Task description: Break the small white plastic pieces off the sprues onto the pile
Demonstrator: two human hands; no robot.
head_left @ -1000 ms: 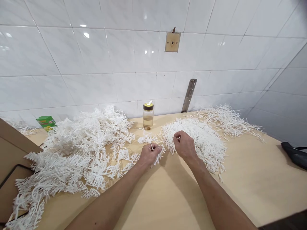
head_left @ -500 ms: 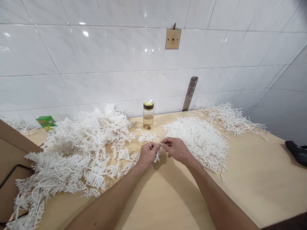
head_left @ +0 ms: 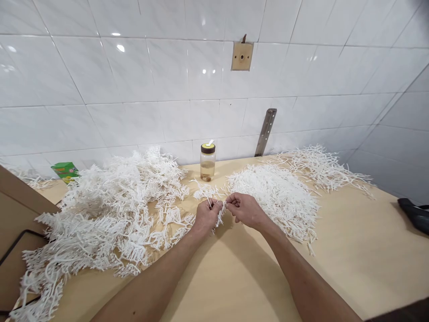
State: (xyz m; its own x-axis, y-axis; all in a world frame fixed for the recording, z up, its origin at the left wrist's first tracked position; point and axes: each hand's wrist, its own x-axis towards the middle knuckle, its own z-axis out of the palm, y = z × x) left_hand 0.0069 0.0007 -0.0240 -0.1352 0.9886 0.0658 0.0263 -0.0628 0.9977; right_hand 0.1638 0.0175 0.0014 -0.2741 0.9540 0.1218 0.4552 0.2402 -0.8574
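Note:
In the head view, my left hand (head_left: 208, 213) is closed on a white branched plastic sprig (head_left: 220, 217), whose fringed end hangs below the fingers. Thumb and fingertips of my right hand (head_left: 244, 208) pinch the sprig's upper end, close beside the left thumb. A small tuft of white sprigs (head_left: 205, 191) lies just beyond the hands. To the left spreads a large tangled heap of white branched sprigs (head_left: 114, 201). On the right, near my right wrist, is a heap of short white pieces (head_left: 278, 197).
A drink bottle (head_left: 208, 165) stands near the tiled wall. Longer white stems (head_left: 321, 165) lie at the back right. A metal strip (head_left: 266, 132) leans on the wall. At the left are a green box (head_left: 65, 171) and a cardboard panel (head_left: 20, 210). A black object (head_left: 415, 214) lies at the right edge.
My right fingertips have moved slightly right, away from the left thumb, and a bit of white sprig now shows between the hands. All else is the same.

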